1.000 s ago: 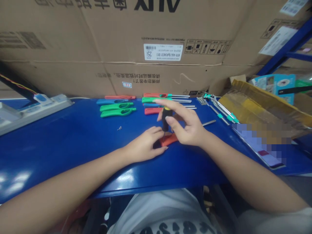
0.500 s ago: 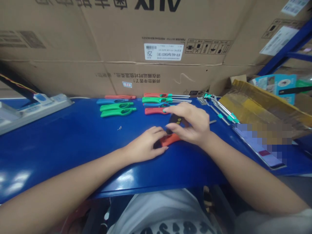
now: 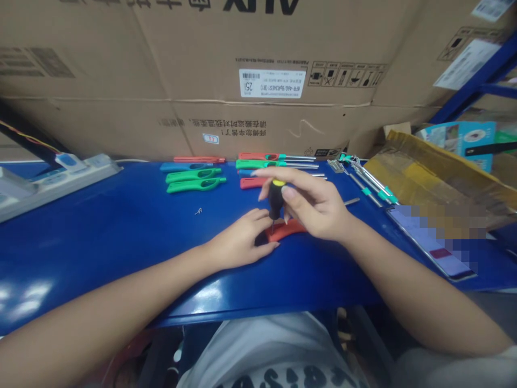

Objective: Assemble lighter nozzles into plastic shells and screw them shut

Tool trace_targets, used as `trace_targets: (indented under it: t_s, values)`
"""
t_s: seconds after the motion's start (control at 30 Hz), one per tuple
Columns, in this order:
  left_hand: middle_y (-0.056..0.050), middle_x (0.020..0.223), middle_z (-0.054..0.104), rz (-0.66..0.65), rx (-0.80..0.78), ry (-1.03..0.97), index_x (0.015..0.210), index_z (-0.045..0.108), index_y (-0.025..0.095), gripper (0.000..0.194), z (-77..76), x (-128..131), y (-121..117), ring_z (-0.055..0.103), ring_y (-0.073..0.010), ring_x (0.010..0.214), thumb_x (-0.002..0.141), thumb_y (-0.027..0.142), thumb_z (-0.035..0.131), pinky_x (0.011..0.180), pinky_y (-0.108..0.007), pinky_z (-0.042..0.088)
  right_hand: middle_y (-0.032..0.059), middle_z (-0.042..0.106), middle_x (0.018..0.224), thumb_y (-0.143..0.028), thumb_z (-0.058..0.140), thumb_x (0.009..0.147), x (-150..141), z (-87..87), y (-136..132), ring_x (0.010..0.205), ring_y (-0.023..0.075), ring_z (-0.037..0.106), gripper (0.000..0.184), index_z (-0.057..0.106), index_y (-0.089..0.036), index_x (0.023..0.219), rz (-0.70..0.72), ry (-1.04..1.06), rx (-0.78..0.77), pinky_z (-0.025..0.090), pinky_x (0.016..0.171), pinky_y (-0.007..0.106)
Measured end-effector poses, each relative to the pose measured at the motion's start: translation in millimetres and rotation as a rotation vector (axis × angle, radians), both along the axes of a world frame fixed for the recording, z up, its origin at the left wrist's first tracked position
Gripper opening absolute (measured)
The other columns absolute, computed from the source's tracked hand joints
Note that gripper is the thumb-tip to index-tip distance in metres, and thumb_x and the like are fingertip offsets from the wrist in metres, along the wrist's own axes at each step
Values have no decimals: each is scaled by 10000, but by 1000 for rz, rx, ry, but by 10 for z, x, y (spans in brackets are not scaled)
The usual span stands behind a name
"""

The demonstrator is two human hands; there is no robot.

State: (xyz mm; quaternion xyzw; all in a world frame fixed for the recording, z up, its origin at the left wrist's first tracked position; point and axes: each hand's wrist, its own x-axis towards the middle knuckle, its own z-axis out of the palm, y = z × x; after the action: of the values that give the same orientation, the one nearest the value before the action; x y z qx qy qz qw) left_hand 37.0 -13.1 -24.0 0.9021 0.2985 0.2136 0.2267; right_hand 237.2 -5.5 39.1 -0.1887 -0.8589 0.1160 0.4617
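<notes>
My right hand [image 3: 313, 202] grips a short black screwdriver with a yellow end [image 3: 276, 198], held upright. Its tip meets a red-orange lighter [image 3: 287, 230] lying on the blue table. My left hand [image 3: 241, 240] is closed around the lighter's left end, pressing it to the tabletop. Part of the lighter is hidden under both hands. Beyond my right hand, lighters with metal tubes lie in a stack; a green one [image 3: 258, 163] and a red one [image 3: 251, 183] show. To the left of my hands are a few tiny screws [image 3: 198, 211].
Green lighter shells [image 3: 194, 185] and a blue one [image 3: 183, 167] lie at the back left. A power strip [image 3: 97, 164] is at far left. Metal tubes [image 3: 369, 180], a phone [image 3: 430, 242] and an open carton [image 3: 436, 178] occupy the right. A large cardboard box [image 3: 169, 81] stands behind.
The screwdriver has come upright over the lighter, and my right-hand fingers have shifted on its handle. My left hand stays in place on the lighter.
</notes>
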Motion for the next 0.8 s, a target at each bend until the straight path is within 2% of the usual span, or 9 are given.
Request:
trace_targets:
  t_s: [0.1,0.17,0.27,0.33,0.47,0.53,0.63,0.7,0.8]
  values:
    - [-94,1124,641,-6,-8,4,1137,637,188,253,-7,0,-3,615,-270,1048,902,282,632,932,-434,528,33,725,878,-311,715,902,-1,-4,-2,729,141,654,236,708,-183,1100,-76,52,192,566,735,278]
    - [-96,1104,645,-2,-11,8,1141,634,181,258,-12,0,-2,618,-270,1029,910,296,623,920,-434,531,56,722,915,-326,699,913,0,-2,-7,815,167,675,240,710,-175,1100,-88,49,284,567,767,293]
    - [-111,1192,622,-7,8,-16,1185,629,180,289,-19,-3,3,596,-278,1119,918,290,622,985,-439,509,89,712,1086,-257,430,1046,-12,11,-22,1024,185,675,314,644,-173,1259,10,-5,103,562,879,334]
    - [-107,1252,605,-22,16,-30,1201,621,187,300,-24,-4,7,577,-275,1173,912,264,630,1030,-435,487,71,716,1063,-234,418,1050,-20,9,-23,981,166,682,313,631,-183,1272,49,-10,-11,567,861,319]
    - [-97,1150,634,-5,-6,16,1132,637,178,248,-33,-4,8,604,-269,1073,907,281,631,964,-432,515,40,723,906,-312,715,904,-5,-13,0,807,161,676,212,705,-191,1079,-66,43,201,572,772,288]
    - [-102,1122,630,6,-5,20,1144,640,171,262,-35,-3,6,604,-271,1048,920,305,619,943,-437,520,77,733,1028,-313,628,961,2,-4,-4,953,193,689,231,689,-184,1143,-62,18,227,573,847,321]
    - [-109,1166,611,-3,11,-11,1174,638,170,277,-37,-4,5,593,-268,1086,928,297,616,971,-431,509,99,708,1192,-234,384,1052,-6,34,-31,1105,190,667,346,612,-175,1306,53,-39,19,557,932,352]
    - [-102,1166,612,-10,12,-22,1165,637,174,269,-36,-6,4,594,-262,1089,917,277,630,979,-424,506,72,735,1107,-235,422,1045,-10,41,-36,969,162,697,319,626,-185,1286,82,-37,-47,572,867,318]
    - [-96,1121,631,0,-9,-6,1118,646,171,237,-30,-8,1,606,-264,1049,900,266,645,955,-433,516,30,752,954,-319,675,934,2,4,-7,761,142,677,207,701,-210,1107,-30,23,96,573,750,280]
